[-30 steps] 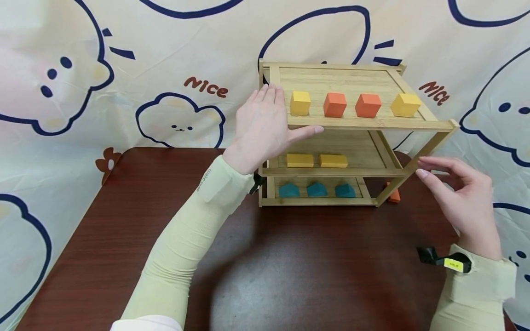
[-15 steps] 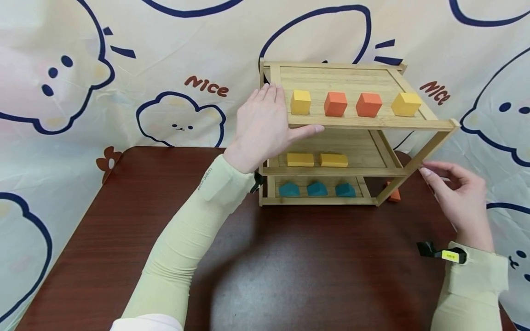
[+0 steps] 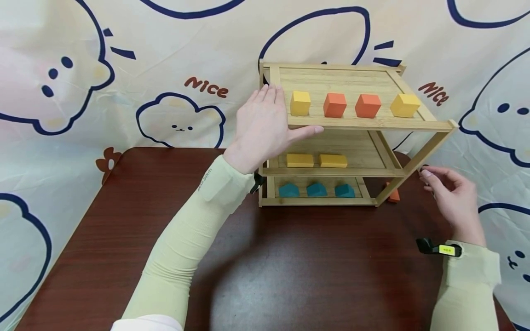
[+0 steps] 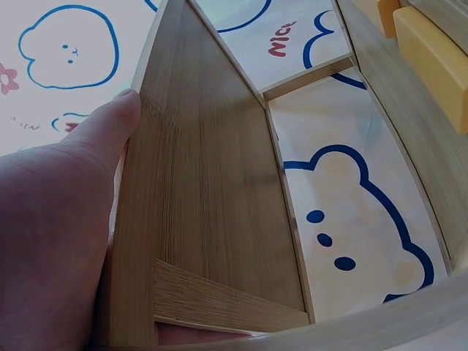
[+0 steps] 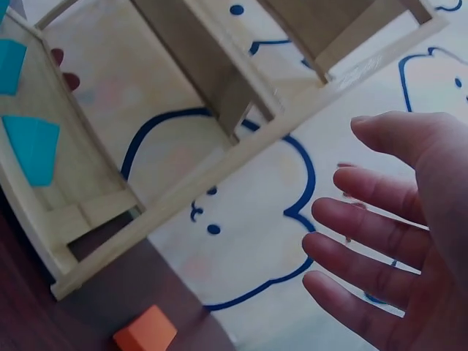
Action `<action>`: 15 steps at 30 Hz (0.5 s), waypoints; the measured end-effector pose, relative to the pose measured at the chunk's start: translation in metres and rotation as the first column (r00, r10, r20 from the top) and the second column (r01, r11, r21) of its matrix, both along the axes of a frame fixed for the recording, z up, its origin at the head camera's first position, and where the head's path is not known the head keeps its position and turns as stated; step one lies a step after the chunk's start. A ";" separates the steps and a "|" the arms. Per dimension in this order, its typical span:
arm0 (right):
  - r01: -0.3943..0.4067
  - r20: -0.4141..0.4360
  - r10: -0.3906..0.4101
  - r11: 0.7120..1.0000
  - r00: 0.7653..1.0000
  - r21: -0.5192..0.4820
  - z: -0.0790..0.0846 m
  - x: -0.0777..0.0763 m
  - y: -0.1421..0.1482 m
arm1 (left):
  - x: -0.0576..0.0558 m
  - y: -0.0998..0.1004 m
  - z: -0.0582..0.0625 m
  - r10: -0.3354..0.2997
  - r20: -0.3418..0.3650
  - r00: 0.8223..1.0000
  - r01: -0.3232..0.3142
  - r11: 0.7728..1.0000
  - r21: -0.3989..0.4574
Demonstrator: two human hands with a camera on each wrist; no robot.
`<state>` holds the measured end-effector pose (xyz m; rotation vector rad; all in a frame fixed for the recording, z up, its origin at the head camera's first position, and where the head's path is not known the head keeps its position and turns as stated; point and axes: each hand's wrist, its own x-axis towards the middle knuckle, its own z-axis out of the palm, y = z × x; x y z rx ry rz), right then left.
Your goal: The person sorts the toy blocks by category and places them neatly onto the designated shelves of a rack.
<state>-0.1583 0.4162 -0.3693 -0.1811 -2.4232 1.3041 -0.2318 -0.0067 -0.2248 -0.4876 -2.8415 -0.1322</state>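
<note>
My left hand (image 3: 262,124) lies with straight fingers on the front left corner of the wooden three-tier shelf (image 3: 356,123), its thumb stretched along the front edge. In the left wrist view that thumb (image 4: 110,128) touches the shelf board's edge. To the right of the shelf, my right hand (image 3: 455,200) hangs near the slanted front post, fingers loosely bent in the head view. The right wrist view shows this hand (image 5: 395,219) holding nothing and apart from the frame. Closest to it on the table is an orange block (image 3: 394,196), partly hidden behind the post.
Yellow blocks (image 3: 300,103) and orange blocks (image 3: 335,105) line the top tier. Two flat yellow blocks (image 3: 300,160) lie on the middle tier and three blue blocks (image 3: 316,190) on the bottom one. The shelf stands on a dark brown table (image 3: 314,266) before a cartoon-printed curtain (image 3: 178,46).
My right hand has moved a little left and slightly down, closer to the orange block. The left hand, shelf and blocks stay as they were.
</note>
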 end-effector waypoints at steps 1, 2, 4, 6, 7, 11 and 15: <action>-0.001 0.009 0.001 1.000 1.000 0.002 -0.002 -0.002 0.002 | 0.000 0.000 0.000 0.000 -0.001 1.000 0.000 1.000 0.000; 0.000 0.025 -0.001 1.000 1.000 0.012 -0.004 -0.003 0.004 | 0.000 0.000 0.000 0.001 -0.002 1.000 -0.001 1.000 0.000; 0.008 0.066 -0.010 0.999 0.998 0.037 -0.007 -0.005 0.007 | 0.000 0.000 0.000 -0.001 -0.007 1.000 0.001 1.000 0.002; 0.017 0.110 -0.024 0.998 0.994 0.066 -0.010 -0.008 0.010 | 0.000 0.000 0.000 -0.001 -0.008 1.000 0.001 1.000 0.004; 0.021 0.132 -0.032 0.996 0.991 0.085 -0.011 -0.009 0.011 | 0.000 0.000 0.000 -0.002 -0.007 1.000 0.002 1.000 0.005; 0.021 0.212 -0.053 0.988 0.976 0.150 -0.016 -0.017 0.014 | 0.000 -0.001 0.001 -0.001 0.003 1.000 0.001 1.000 0.005; -0.012 0.265 -0.049 0.974 0.963 0.226 -0.018 -0.024 0.014 | 0.000 -0.001 0.001 -0.001 0.004 1.000 0.001 1.000 0.004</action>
